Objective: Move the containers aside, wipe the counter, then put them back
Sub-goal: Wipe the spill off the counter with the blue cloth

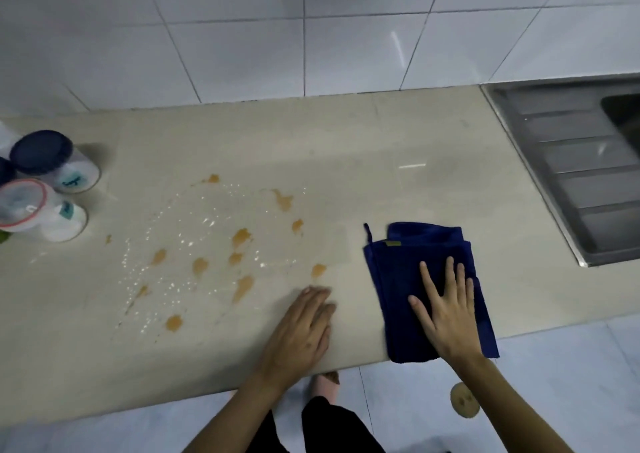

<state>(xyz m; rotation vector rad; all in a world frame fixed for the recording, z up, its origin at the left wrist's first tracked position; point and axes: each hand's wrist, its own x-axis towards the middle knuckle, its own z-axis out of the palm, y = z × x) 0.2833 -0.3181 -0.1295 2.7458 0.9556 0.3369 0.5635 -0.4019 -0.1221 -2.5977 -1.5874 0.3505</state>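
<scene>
Both hands lie flat and open, the right hand [446, 309] pressing the blue cloth [426, 279] on the counter [346, 148], the left hand [301, 331] bare beside it, so sweep toward nine o'clock through the orange spills [239, 238], stopping short of the containers [52, 182].

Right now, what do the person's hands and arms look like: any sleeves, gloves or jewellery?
Both arms are bare as far as the frame shows, with no sleeves in view. The left hand and right hand wear no gloves. No rings, watch or bracelet are visible on either. Below, dark clothing shows.
</scene>
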